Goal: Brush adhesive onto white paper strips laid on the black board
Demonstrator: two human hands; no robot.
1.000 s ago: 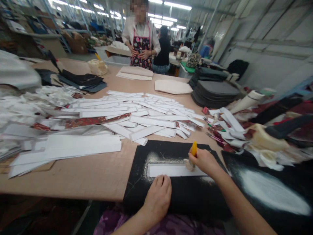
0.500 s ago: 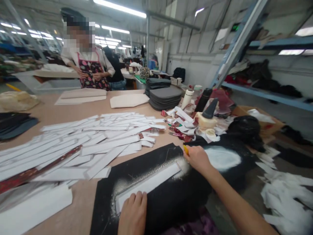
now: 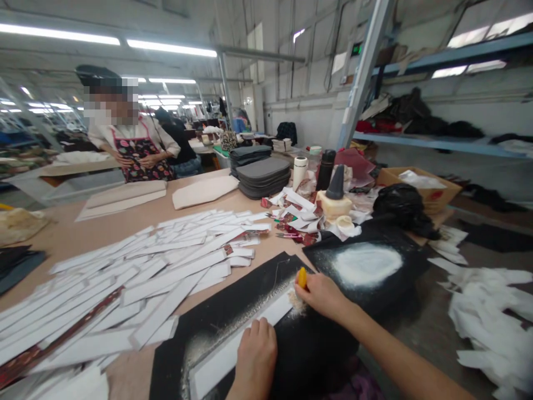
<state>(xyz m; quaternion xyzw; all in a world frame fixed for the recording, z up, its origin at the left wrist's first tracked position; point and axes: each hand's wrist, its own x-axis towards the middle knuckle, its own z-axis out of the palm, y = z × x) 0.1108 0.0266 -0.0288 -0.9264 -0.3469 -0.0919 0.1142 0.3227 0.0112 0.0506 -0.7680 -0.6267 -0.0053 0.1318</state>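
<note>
My right hand [image 3: 320, 295] grips a brush with a yellow handle [image 3: 302, 278]. Its pale bristles touch the far end of a long white strip [image 3: 219, 361]. That strip lies on a black sheet [image 3: 300, 344], with whitish smears along its edges. My left hand [image 3: 257, 353] presses down on the strip nearer to me, fingers together and slightly bent, holding nothing. Beyond my right hand, a white patch of paste-like stuff [image 3: 368, 265] covers part of another black sheet.
Many white strips [image 3: 166, 283] lie spread at the left. Behind are dark stacked pieces [image 3: 264, 178], a white bottle [image 3: 300, 173], a black bottle [image 3: 326, 169], scraps and a dark cone [image 3: 335, 183]. A person in a patterned apron [image 3: 141, 158] stands across the table [image 3: 125, 214].
My right hand has brought the brush down from the sheet's far edge onto the strip's far end. My left hand has slid along the strip to the right. The view has turned slightly right.
</note>
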